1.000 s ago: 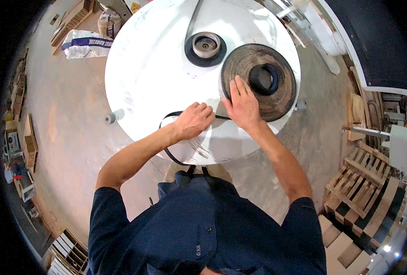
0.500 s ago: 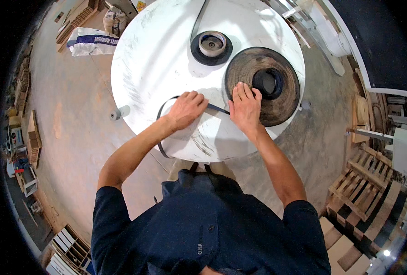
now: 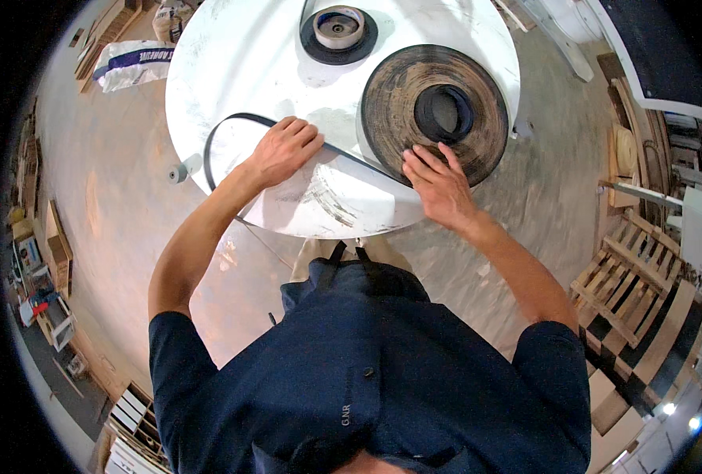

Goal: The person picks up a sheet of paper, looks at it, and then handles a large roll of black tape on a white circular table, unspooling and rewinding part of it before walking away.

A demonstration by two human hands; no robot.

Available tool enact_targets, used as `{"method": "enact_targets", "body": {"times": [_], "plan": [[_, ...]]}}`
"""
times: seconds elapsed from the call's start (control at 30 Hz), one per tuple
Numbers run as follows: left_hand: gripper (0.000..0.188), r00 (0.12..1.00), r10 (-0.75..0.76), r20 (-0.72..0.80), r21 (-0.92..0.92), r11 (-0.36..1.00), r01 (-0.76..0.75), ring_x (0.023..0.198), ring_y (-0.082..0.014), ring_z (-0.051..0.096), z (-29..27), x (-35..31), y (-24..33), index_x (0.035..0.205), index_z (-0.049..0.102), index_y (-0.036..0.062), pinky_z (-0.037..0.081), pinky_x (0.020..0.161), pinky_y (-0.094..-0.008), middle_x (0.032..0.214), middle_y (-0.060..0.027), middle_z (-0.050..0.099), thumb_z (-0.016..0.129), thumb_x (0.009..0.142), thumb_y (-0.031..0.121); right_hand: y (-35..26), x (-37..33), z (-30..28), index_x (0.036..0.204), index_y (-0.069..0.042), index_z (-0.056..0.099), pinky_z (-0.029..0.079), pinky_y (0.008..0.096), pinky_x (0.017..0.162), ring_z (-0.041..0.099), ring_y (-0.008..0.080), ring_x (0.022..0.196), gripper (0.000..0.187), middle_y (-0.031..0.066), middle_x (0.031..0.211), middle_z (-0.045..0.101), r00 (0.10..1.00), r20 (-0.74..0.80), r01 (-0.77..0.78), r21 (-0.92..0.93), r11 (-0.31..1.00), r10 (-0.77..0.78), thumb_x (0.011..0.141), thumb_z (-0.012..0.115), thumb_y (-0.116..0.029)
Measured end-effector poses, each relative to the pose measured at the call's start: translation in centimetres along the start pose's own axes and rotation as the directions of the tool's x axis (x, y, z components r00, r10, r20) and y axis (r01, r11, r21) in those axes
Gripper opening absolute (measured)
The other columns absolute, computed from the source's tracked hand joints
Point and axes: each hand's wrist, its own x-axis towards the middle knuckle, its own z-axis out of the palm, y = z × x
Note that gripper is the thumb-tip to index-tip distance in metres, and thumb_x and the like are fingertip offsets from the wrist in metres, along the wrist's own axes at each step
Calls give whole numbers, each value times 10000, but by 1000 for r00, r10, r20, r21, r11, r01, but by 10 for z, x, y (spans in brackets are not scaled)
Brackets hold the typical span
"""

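A large roll of dark edge banding (image 3: 390, 103) lies flat on a round white table (image 3: 209, 87), with a dark ring-shaped core in its middle. From the roll's near side a thin strip of edge banding (image 3: 359, 162) runs left to my left hand (image 3: 288, 148). My left hand is closed over that strip, and past it the strip bends round in a loose loop that hangs over the table's near left edge. My right hand (image 3: 439, 183) rests on the roll's near edge, fingers apart, beside the place where the strip leaves it.
Farther back on the table stands a smaller dark roll with a pale hub (image 3: 339, 28), a strip rising from it. A white and blue bag (image 3: 133, 65) lies on the floor at far left. A wooden pallet (image 3: 632, 276) is on the right.
My right hand has slid from the roll's left side to its near edge. My left hand has moved left with the strip, and the loop is wider. The whole view has shifted.
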Motion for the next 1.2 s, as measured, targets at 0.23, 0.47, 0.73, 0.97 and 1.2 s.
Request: {"method": "enact_targets", "body": {"times": [0.23, 0.47, 0.73, 0.97, 1.2], "plan": [[366, 999, -23, 36, -98, 995, 27, 957, -255, 538, -4, -5, -8, 1094, 563, 69, 449, 849, -370, 1002, -89, 554, 595, 729, 65, -5, 23, -9, 1117, 32, 577, 296, 459, 1069, 454, 313, 1225, 343, 160, 1260, 535, 989, 57, -142, 207, 968, 133, 788, 585, -67], [243, 998, 21, -57, -114, 993, -28, 895, -227, 528, -4, -1, -11, 992, 553, 62, 444, 801, -345, 919, -67, 525, 581, 753, 91, -18, 135, 26, 1248, 135, 426, 278, 478, 1070, 362, 443, 1256, 594, 327, 1305, 408, 860, -216, -456, 83, 886, 462, 831, 610, -245], [230, 999, 5, -52, -132, 991, -12, 893, -223, 520, 3, 4, -16, 982, 560, 87, 435, 792, -352, 926, -55, 531, 623, 763, 118, -27, 131, 39, 1281, 123, 407, 215, 522, 1080, 320, 431, 1297, 620, 309, 1361, 368, 851, -195, -502, -33, 864, 487, 832, 552, -280], [276, 998, 51, -34, -123, 991, -54, 967, -220, 523, -2, 2, -21, 1037, 566, 88, 441, 834, -354, 991, -52, 549, 619, 769, 126, -65, 72, 22, 1291, 42, 439, 219, 496, 1095, 342, 342, 1317, 555, 209, 1392, 391, 931, -73, -346, 135, 929, 357, 787, 577, -147], [364, 997, 68, -35, -94, 993, -71, 1009, -249, 536, -5, -7, -26, 1124, 577, 77, 452, 888, -382, 1052, -78, 558, 622, 764, 102, -68, 26, 8, 1234, 21, 519, 245, 488, 1100, 369, 311, 1314, 495, 163, 1375, 443, 985, 8, -171, 236, 957, 174, 742, 556, -24]]}}
